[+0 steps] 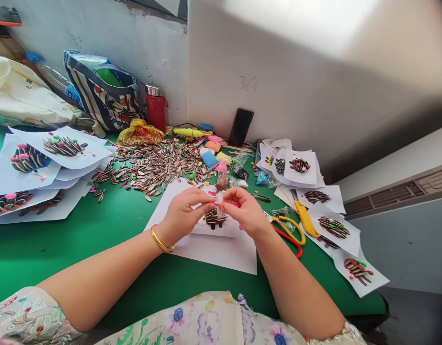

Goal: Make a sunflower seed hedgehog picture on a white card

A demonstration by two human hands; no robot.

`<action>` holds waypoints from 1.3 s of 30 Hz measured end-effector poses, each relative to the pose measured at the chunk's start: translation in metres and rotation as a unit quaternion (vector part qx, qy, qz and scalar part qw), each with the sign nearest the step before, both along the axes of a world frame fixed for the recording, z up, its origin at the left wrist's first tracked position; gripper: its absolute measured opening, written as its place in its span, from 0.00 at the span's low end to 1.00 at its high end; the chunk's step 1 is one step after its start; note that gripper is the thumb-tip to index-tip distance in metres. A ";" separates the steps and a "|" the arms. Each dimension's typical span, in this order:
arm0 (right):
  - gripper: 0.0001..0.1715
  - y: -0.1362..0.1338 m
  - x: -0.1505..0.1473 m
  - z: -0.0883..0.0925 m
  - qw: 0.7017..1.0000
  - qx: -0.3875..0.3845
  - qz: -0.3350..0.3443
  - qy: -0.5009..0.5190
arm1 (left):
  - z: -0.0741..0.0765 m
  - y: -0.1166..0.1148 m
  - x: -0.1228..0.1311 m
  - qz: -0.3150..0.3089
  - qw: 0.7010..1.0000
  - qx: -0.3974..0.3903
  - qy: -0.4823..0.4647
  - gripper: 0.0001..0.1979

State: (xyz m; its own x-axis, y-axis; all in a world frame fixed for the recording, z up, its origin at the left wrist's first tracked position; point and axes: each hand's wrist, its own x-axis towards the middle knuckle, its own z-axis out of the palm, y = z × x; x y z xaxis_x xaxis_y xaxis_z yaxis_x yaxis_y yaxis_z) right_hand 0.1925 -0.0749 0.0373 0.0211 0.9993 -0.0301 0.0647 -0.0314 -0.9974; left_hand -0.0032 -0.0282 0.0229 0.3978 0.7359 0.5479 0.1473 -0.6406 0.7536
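My left hand (185, 211) and my right hand (246, 210) meet above a white sheet (221, 251) on the green table (80, 230). Both pinch a small clear plastic packet with red clay (221, 205) between their fingertips. Just under them on the sheet lies a seed hedgehog picture (214, 218), partly hidden by my fingers. A gold bangle (159, 240) sits on my left wrist.
A heap of sunflower seeds (152, 167) lies behind my hands, with coloured clay packets (213, 153) beside it. Finished hedgehog sheets are stacked at left (44, 158) and right (332, 225). Scissors (289, 232) and a yellow knife (305, 218) lie right. Bags (102, 91), a red flask (156, 108) and a phone (240, 127) stand at the wall.
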 end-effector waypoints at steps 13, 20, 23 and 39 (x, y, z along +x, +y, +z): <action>0.07 0.007 0.045 0.000 0.962 -0.031 -0.057 -0.265 | 0.006 0.008 0.003 -0.053 0.916 -0.364 -0.159 0.18; 0.12 0.007 0.043 0.006 0.860 0.070 -0.075 -0.500 | 0.003 0.011 0.002 -0.063 0.906 -0.395 -0.136 0.14; 0.13 0.001 0.022 0.005 0.898 0.186 -0.059 -0.393 | 0.003 0.010 0.001 -0.079 0.909 -0.391 -0.121 0.15; 0.08 -0.015 -0.029 0.000 0.944 0.253 -0.013 -0.209 | 0.003 0.001 0.002 -0.092 0.929 -0.354 -0.061 0.19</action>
